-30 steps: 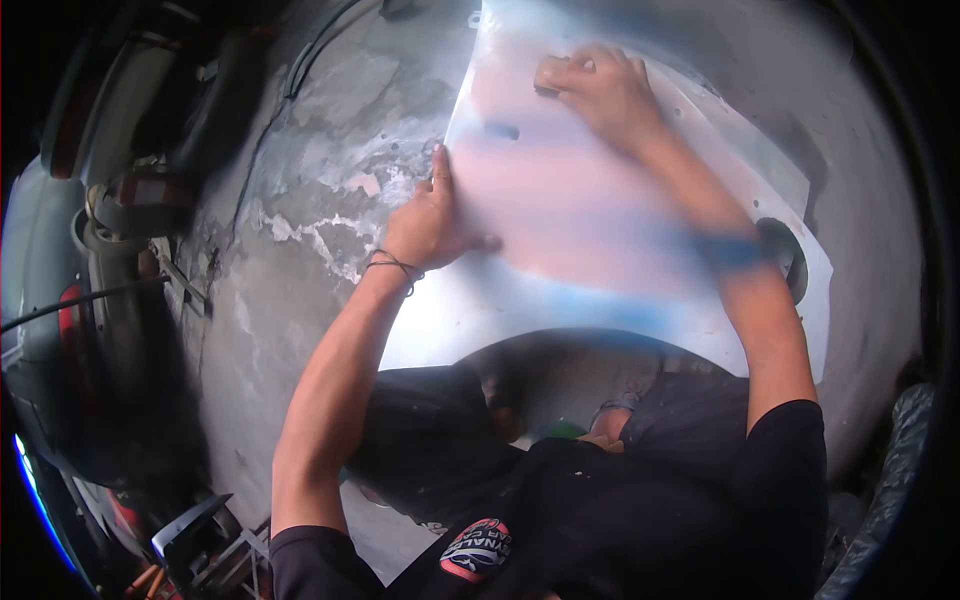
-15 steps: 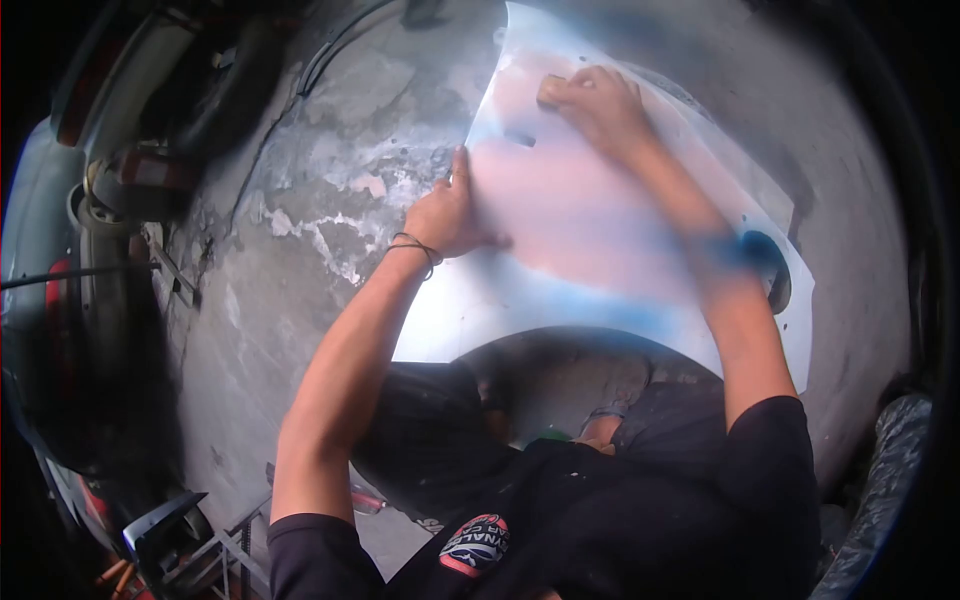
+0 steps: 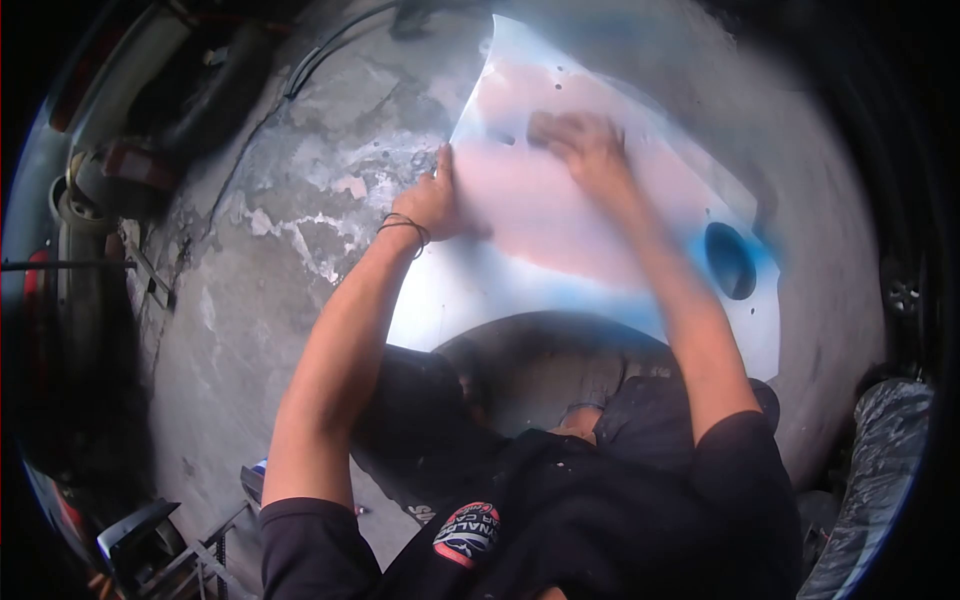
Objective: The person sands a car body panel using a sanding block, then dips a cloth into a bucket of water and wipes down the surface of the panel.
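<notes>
A car fender (image 3: 545, 215) lies in front of me, white at the borders with a broad pinkish patch and blue shading. It has a curved wheel-arch cutout on my side and an oval hole at the right. My left hand (image 3: 428, 205) grips the fender's left edge, index finger stretched along it and thumb over the surface. Pressed to the pink area, my right hand (image 3: 595, 150) holds a small brown sanding block (image 3: 541, 128) near a short slot in the panel. Motion blurs the right fingers.
Rough, stained concrete floor (image 3: 230, 310) surrounds the fender. Car parts (image 3: 100, 190) and a metal frame (image 3: 205, 555) stand along the left. A dark cable (image 3: 325, 52) runs across the floor at the upper left. A grey patterned covered object (image 3: 880, 470) is at the lower right.
My right hand has slid the sanding block toward me over the pink area. My left hand keeps its place on the edge. The whole view has shifted slightly.
</notes>
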{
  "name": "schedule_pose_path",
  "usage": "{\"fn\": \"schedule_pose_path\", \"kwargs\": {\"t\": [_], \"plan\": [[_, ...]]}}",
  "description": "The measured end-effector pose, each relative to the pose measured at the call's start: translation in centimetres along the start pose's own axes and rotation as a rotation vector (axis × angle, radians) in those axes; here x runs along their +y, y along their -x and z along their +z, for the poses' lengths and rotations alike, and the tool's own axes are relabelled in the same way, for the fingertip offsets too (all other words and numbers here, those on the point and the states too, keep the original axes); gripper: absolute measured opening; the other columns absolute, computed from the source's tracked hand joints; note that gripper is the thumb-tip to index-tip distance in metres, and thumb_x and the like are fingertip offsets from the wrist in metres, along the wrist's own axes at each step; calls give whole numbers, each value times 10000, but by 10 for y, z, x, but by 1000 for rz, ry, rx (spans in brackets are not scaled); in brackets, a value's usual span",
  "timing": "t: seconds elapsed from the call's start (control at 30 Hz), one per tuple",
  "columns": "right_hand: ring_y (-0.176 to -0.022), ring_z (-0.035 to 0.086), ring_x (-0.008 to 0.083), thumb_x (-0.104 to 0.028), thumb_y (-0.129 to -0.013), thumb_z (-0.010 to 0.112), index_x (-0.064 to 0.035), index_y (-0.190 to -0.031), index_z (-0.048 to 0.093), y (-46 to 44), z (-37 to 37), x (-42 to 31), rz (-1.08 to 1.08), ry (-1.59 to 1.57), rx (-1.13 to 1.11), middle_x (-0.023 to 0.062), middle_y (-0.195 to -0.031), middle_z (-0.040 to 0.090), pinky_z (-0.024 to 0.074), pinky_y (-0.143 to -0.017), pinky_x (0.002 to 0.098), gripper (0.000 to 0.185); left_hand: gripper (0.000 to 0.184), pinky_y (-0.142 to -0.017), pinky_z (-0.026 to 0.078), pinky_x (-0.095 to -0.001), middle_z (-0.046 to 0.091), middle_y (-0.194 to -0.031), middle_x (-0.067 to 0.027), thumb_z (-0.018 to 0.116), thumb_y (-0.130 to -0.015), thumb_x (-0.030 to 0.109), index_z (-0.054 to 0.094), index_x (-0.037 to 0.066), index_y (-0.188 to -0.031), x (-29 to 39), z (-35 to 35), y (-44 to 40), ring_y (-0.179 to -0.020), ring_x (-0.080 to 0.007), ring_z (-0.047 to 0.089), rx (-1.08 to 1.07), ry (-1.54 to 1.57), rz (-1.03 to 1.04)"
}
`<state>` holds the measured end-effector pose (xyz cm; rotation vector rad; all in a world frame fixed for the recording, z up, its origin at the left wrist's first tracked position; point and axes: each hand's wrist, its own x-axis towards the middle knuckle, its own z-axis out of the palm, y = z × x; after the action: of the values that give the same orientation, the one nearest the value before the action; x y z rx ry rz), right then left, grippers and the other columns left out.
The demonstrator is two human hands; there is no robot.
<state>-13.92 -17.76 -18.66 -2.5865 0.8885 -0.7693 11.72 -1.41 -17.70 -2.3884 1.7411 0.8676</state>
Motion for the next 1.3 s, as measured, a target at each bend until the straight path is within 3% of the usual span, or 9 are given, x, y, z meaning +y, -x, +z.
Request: {"fn": "schedule_pose_path", "kwargs": {"t": [0.13,0.2,0.3,0.4,0.5,0.73,1.0,1.1,1.3], "plan": [[-1312,610,347,-94,-927,784,-270,-1322,828,9,8,-2,39,8,36,84,-1398,712,420,-1151,531,435,1591,-1148,550,-501,571,-1526,-407,939,-728,638,-80,-30,-1750,3,-7,7,-1359,-534,648,-23,38,8],[-1315,610,352,-133,-965,747,-263,-1329,824,43,-18,-31,82,12,-205,85,-1413,711,417,-1170,522,395,1589,-1155,545,-496,574,-1525,-404,936,-728,641,-75,-35,-1750,7,-13,12,-1366,-527,646,-17,26,0],[-1317,610,343,-163,-993,734,-270,-1330,824,63,-19,-24,-130,167,-149,71,-1424,710,422,-1170,508,365,1588,-1167,535,-489,589,-1512,-401,932,-725,643,-69,-43,-1749,8,-10,7,-1376,-514,644,-11,5,-11],[-1280,614,302,-209,-975,758,-318,-1286,835,20,2,-11,-16,38,59,5,-1336,743,426,-1120,468,339,1597,-1173,529,-482,610,-1489,-402,933,-722,640,-79,-48,-1748,7,-12,4,-1377,-507,647,-47,29,4],[-1319,618,338,-186,-1002,752,-264,-1323,827,-18,25,11,61,97,9,70,-1415,725,435,-1165,491,339,1600,-1147,549,-469,628,-1468,-395,928,-733,662,-92,-27,-1755,5,-12,4,-1349,-498,667,-33,47,17],[-1290,650,342,-169,-968,772,-256,-1305,834,84,-48,-10,-7,92,-179,68,-1401,742,451,-1159,469,353,1569,-1117,570,-465,628,-1462,-400,902,-778,687,-96,-26,-1756,0,-2,-4,-1316,-495,687,-20,-17,23],[-1290,648,333,-106,-924,801,-237,-1280,845,11,-7,49,0,25,56,88,-1354,764,450,-1161,517,382,1577,-1100,577,-452,665,-1430,-373,921,-766,659,-77,-75,-1741,-3,1,-3,-1290,-478,707,38,2,75],[-1281,647,293,-133,-972,749,-306,-1264,842,70,-48,46,-14,-6,-32,19,-1329,768,426,-1166,491,352,1572,-1099,577,-446,683,-1402,-368,926,-766,641,-75,-81,-1739,0,-1,-4,-1280,-480,712,56,-11,70],[-1285,644,304,-122,-957,744,-290,-1314,826,121,-84,57,-57,117,-93,45,-1337,765,433,-1162,489,403,1560,-1114,568,-448,676,-1385,-399,952,-766,579,-73,-93,-1732,7,-5,2,-1285,-502,704,42,6,63]]}}
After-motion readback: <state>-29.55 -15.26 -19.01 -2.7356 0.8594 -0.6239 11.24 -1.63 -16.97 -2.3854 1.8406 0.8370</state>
